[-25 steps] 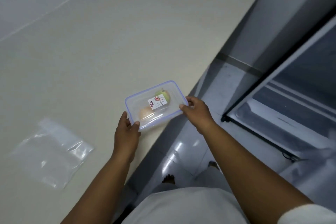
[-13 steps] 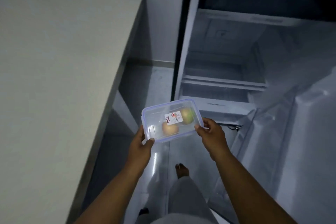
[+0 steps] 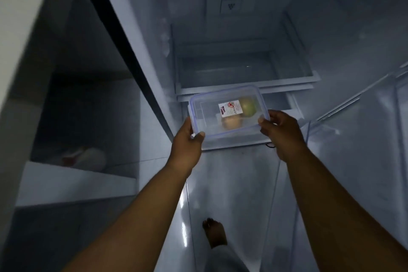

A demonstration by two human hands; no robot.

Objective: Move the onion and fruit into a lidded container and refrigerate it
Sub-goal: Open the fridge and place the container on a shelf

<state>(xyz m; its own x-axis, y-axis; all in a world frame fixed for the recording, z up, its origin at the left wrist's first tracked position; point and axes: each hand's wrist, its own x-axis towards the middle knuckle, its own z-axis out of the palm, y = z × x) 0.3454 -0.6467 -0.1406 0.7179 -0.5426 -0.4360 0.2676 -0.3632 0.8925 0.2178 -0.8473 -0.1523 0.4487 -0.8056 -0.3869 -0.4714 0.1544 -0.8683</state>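
Note:
I hold a clear lidded container [image 3: 205, 115] with a blue-rimmed lid and a white sticker in both hands, level, in front of the open fridge. Inside it lie a green fruit [image 3: 248, 106] at the far right and a pale orange onion [image 3: 230, 123] nearer me. My left hand [image 3: 187, 146] grips its near-left corner. My right hand [image 3: 280, 132] grips its right end. The container hangs in the air above the fridge's lower front edge, just before a bare shelf [image 3: 242, 73].
The open fridge [image 3: 231, 28] fills the middle, its door [image 3: 364, 139] swung out at the right. The counter's edge [image 3: 19, 28] runs down the left, with a white and red object [image 3: 86, 158] on a low shelf beneath. My bare foot [image 3: 215, 235] stands on the glossy floor.
I have turned from the counter to the fridge and come closer. The container, held in both hands throughout, has moved forward up to the fridge's opening.

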